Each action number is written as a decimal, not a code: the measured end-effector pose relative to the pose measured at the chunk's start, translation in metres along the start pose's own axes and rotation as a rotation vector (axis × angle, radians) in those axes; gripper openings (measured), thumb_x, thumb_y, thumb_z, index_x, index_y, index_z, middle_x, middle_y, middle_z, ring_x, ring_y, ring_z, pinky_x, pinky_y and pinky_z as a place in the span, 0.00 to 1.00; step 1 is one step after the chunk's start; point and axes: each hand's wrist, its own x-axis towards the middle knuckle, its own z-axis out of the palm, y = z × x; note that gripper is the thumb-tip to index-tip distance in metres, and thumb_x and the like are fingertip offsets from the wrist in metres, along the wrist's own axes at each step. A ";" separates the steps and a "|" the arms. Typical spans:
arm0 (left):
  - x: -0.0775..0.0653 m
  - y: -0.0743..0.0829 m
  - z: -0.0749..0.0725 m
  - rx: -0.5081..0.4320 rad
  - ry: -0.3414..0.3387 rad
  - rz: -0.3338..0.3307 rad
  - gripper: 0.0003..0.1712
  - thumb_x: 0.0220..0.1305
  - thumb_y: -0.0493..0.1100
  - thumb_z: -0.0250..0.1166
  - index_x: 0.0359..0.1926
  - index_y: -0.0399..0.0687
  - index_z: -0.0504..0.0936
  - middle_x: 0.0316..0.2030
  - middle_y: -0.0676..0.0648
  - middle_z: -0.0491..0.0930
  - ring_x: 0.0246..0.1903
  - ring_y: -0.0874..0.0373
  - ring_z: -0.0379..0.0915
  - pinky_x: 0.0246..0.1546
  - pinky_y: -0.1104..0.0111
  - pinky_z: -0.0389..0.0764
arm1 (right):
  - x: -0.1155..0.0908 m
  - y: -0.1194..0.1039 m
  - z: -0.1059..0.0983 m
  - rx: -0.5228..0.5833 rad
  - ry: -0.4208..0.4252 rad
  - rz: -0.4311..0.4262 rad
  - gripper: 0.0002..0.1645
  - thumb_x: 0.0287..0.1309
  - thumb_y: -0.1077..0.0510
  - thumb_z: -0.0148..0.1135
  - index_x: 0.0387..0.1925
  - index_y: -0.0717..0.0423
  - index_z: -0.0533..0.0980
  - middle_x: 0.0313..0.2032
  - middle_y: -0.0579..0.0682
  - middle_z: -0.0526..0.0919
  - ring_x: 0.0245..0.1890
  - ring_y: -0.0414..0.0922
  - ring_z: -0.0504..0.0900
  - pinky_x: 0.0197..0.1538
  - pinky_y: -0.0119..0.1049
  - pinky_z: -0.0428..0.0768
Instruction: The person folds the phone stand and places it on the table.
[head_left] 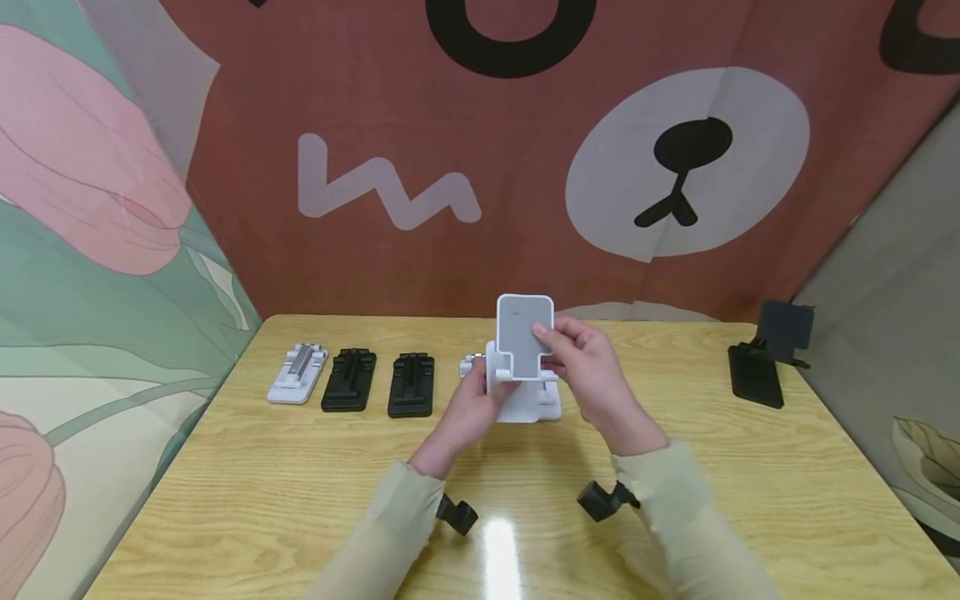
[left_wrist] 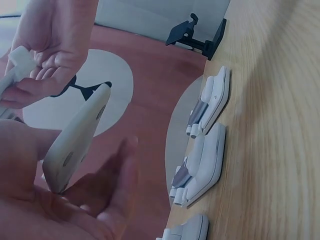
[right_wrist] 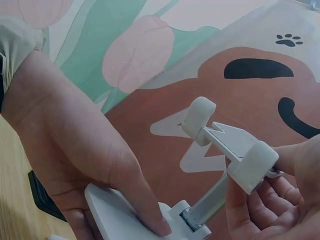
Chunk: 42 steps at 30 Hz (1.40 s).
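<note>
A white phone stand (head_left: 526, 329) with a grey pad on its upper plate is held unfolded above the table. My left hand (head_left: 474, 407) grips its white base (right_wrist: 117, 212), thumb lying across it. My right hand (head_left: 597, 375) pinches the upper plate at its right edge, thumb on the grey pad. In the right wrist view, a metal arm (right_wrist: 209, 202) rises from the base to the plate and its two white lips (right_wrist: 253, 165). The left wrist view shows the base edge-on in the left palm; most of the upper plate is out of that view.
On the wooden table (head_left: 525, 500), a folded white stand (head_left: 297, 375) and two folded black stands (head_left: 349, 381) lie in a row at left. More folded white stands (left_wrist: 202, 167) lie behind the hands, partly hidden. An unfolded black stand (head_left: 757, 375) stands at the right edge.
</note>
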 end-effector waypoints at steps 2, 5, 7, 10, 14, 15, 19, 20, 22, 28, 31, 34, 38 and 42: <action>0.000 0.000 0.000 0.000 -0.006 0.032 0.23 0.77 0.40 0.57 0.67 0.35 0.69 0.58 0.35 0.77 0.55 0.43 0.77 0.54 0.51 0.79 | 0.000 0.000 0.001 0.000 -0.001 0.006 0.23 0.74 0.51 0.59 0.57 0.68 0.75 0.51 0.60 0.83 0.43 0.49 0.85 0.48 0.37 0.83; 0.000 0.001 0.000 0.008 0.001 0.055 0.24 0.76 0.38 0.56 0.69 0.36 0.68 0.59 0.36 0.76 0.55 0.44 0.77 0.54 0.52 0.79 | 0.000 -0.001 0.002 0.004 0.001 0.012 0.23 0.74 0.51 0.60 0.57 0.67 0.75 0.51 0.59 0.83 0.43 0.49 0.84 0.48 0.37 0.83; 0.001 0.001 0.000 0.010 0.011 0.058 0.25 0.76 0.37 0.56 0.70 0.37 0.68 0.59 0.37 0.76 0.55 0.45 0.77 0.55 0.52 0.79 | 0.001 -0.001 0.003 -0.001 0.005 0.008 0.22 0.74 0.52 0.60 0.56 0.67 0.76 0.49 0.58 0.84 0.43 0.48 0.84 0.49 0.38 0.83; 0.001 0.001 0.000 0.010 0.024 0.051 0.25 0.76 0.37 0.56 0.70 0.38 0.68 0.59 0.38 0.76 0.55 0.46 0.77 0.54 0.53 0.79 | 0.003 -0.002 0.003 -0.050 0.027 -0.013 0.21 0.73 0.51 0.62 0.53 0.66 0.77 0.45 0.56 0.85 0.42 0.48 0.83 0.50 0.41 0.82; 0.002 0.000 0.000 -0.008 0.016 0.043 0.25 0.75 0.37 0.56 0.70 0.38 0.68 0.59 0.38 0.76 0.54 0.45 0.77 0.53 0.54 0.80 | 0.006 -0.001 0.003 -0.145 0.041 -0.058 0.20 0.70 0.52 0.65 0.50 0.65 0.79 0.42 0.55 0.84 0.42 0.47 0.82 0.51 0.44 0.82; 0.001 0.000 0.000 -0.013 0.012 0.041 0.26 0.75 0.36 0.56 0.71 0.38 0.67 0.59 0.38 0.76 0.54 0.45 0.78 0.53 0.54 0.80 | 0.006 -0.001 0.002 -0.175 0.035 -0.073 0.20 0.69 0.52 0.66 0.50 0.65 0.79 0.43 0.54 0.84 0.43 0.48 0.81 0.51 0.45 0.81; 0.000 -0.001 -0.001 -0.030 -0.002 0.039 0.26 0.76 0.36 0.55 0.72 0.41 0.66 0.60 0.38 0.76 0.54 0.44 0.78 0.53 0.53 0.81 | 0.007 -0.001 0.000 -0.273 -0.039 -0.134 0.25 0.66 0.53 0.70 0.57 0.62 0.75 0.50 0.55 0.81 0.50 0.50 0.78 0.55 0.47 0.78; 0.000 -0.002 -0.001 -0.035 -0.005 0.037 0.26 0.76 0.36 0.55 0.72 0.41 0.66 0.60 0.38 0.76 0.54 0.44 0.78 0.52 0.53 0.81 | 0.007 -0.001 0.000 -0.292 -0.062 -0.144 0.27 0.65 0.52 0.70 0.60 0.61 0.74 0.53 0.55 0.81 0.52 0.50 0.78 0.56 0.48 0.78; -0.001 -0.002 -0.001 -0.041 -0.012 0.032 0.26 0.76 0.37 0.55 0.72 0.42 0.66 0.60 0.38 0.76 0.54 0.44 0.78 0.52 0.53 0.81 | 0.008 0.000 -0.001 -0.304 -0.107 -0.147 0.31 0.66 0.51 0.70 0.65 0.58 0.71 0.57 0.55 0.80 0.56 0.51 0.78 0.58 0.50 0.77; -0.002 -0.002 -0.001 -0.061 -0.031 0.008 0.25 0.76 0.37 0.55 0.71 0.41 0.66 0.58 0.38 0.77 0.53 0.44 0.78 0.52 0.54 0.81 | 0.010 0.001 -0.004 -0.284 -0.217 -0.131 0.30 0.71 0.50 0.64 0.69 0.56 0.71 0.59 0.54 0.80 0.59 0.52 0.79 0.60 0.53 0.76; -0.002 -0.001 -0.001 -0.071 -0.041 0.003 0.25 0.76 0.37 0.55 0.71 0.41 0.66 0.59 0.39 0.76 0.54 0.45 0.78 0.53 0.54 0.80 | 0.011 0.001 -0.004 -0.289 -0.229 -0.134 0.29 0.72 0.50 0.63 0.68 0.56 0.72 0.59 0.55 0.80 0.57 0.52 0.79 0.60 0.53 0.76; -0.003 -0.001 -0.001 -0.082 -0.054 -0.001 0.26 0.77 0.37 0.54 0.73 0.44 0.65 0.60 0.40 0.76 0.55 0.46 0.77 0.53 0.54 0.80 | 0.012 0.002 -0.004 -0.308 -0.220 -0.133 0.29 0.72 0.49 0.63 0.68 0.56 0.71 0.58 0.55 0.81 0.57 0.51 0.80 0.59 0.52 0.77; -0.004 0.000 -0.002 -0.113 -0.072 -0.016 0.27 0.77 0.38 0.55 0.73 0.46 0.65 0.60 0.41 0.76 0.54 0.47 0.77 0.53 0.55 0.80 | 0.014 0.003 -0.002 -0.325 -0.199 -0.152 0.29 0.71 0.48 0.64 0.67 0.56 0.73 0.57 0.55 0.82 0.55 0.51 0.81 0.57 0.52 0.79; -0.005 0.001 -0.002 -0.141 -0.095 -0.026 0.27 0.77 0.40 0.56 0.73 0.44 0.65 0.59 0.40 0.77 0.53 0.48 0.78 0.54 0.56 0.80 | 0.017 0.007 0.000 -0.338 -0.162 -0.201 0.26 0.69 0.50 0.66 0.64 0.56 0.75 0.55 0.54 0.83 0.53 0.50 0.83 0.56 0.50 0.80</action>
